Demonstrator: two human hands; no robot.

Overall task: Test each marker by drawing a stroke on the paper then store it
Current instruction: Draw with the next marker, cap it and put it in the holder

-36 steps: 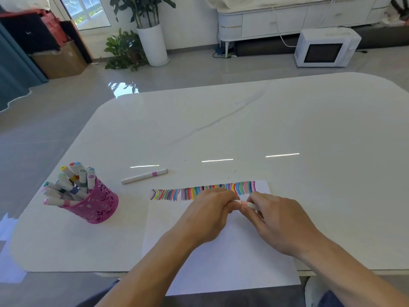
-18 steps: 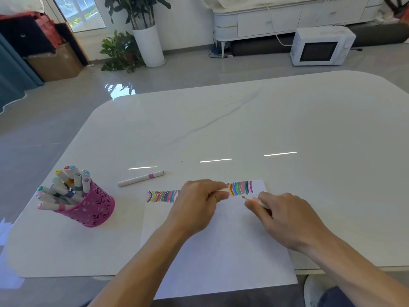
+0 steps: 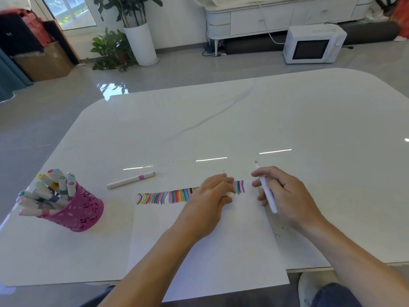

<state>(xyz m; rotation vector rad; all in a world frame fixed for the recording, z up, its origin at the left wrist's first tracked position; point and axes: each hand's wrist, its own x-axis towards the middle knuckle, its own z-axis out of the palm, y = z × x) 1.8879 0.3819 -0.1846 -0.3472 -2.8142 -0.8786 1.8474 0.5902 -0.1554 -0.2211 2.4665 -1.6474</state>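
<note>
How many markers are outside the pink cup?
2. One capped marker lies on the table, right of the pink cup; one uncapped marker is in the right hand. The left hand pinches what looks like its cap.

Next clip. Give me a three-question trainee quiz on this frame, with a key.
1. True or false: the marker in the right hand is uncapped.
2. Fill in: the left hand holds a white ____ over the strokes on the paper.
3. The loose marker lies: A) on the paper B) on the table, outside the pink holder C) inside the holder.
Key: 1 true; 2 cap; 3 B.
</note>
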